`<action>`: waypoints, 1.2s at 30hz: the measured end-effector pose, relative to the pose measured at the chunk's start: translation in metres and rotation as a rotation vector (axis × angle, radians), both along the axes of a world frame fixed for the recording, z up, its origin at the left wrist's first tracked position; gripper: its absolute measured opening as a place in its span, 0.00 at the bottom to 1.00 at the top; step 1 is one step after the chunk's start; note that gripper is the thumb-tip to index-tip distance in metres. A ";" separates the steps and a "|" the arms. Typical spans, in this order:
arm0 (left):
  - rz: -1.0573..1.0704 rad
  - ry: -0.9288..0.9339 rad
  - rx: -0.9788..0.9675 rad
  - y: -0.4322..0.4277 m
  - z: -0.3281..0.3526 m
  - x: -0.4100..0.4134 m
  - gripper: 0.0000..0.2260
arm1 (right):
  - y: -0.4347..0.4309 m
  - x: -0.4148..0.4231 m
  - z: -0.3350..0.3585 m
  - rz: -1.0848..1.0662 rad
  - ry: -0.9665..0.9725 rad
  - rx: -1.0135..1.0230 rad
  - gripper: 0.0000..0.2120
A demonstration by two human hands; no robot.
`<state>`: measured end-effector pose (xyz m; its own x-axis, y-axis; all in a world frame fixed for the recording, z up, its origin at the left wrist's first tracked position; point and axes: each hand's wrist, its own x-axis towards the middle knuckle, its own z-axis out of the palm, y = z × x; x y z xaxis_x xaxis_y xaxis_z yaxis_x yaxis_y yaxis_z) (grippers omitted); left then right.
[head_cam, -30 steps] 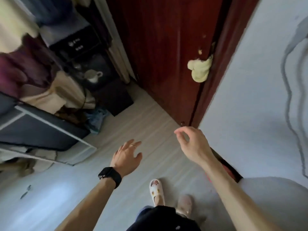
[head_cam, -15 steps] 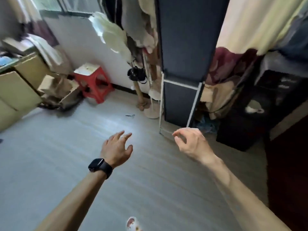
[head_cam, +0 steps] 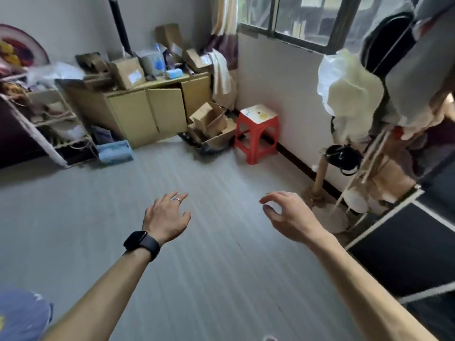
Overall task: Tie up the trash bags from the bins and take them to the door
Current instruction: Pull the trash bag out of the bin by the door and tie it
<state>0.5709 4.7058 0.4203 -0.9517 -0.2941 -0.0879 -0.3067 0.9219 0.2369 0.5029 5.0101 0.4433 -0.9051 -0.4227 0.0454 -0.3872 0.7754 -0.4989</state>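
Observation:
No trash bag or bin is clearly in view, and the door is out of frame. My left hand (head_cam: 167,219), with a black watch on the wrist and a ring on one finger, hangs over the grey floor with relaxed fingers and holds nothing. My right hand (head_cam: 286,215) is level with it to the right, fingers loosely curled and empty. Both arms reach forward over bare floor (head_cam: 211,267).
A red plastic stool (head_cam: 257,132) stands by the wall under the window. Left of it lie open cardboard boxes (head_cam: 211,126) and a yellow cabinet (head_cam: 152,112) piled with boxes. A shelf rack (head_cam: 46,124) stands at the left, a clothes rack (head_cam: 384,148) at the right.
The view has swung left, from the red door past the dark wardrobe to the window corner of the room. Both hands stay empty and keep the same pose in front of me.

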 end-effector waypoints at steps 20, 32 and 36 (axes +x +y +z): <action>0.786 0.112 -0.152 -0.404 0.043 -0.061 0.26 | -0.540 -0.299 0.032 0.806 0.205 0.021 0.14; 0.927 0.028 -0.170 -0.722 0.031 -0.087 0.23 | -0.889 -0.325 0.026 0.998 0.187 0.006 0.14; 0.933 0.017 -0.172 -0.825 0.028 -0.106 0.23 | -1.015 -0.342 0.017 1.048 0.169 0.015 0.13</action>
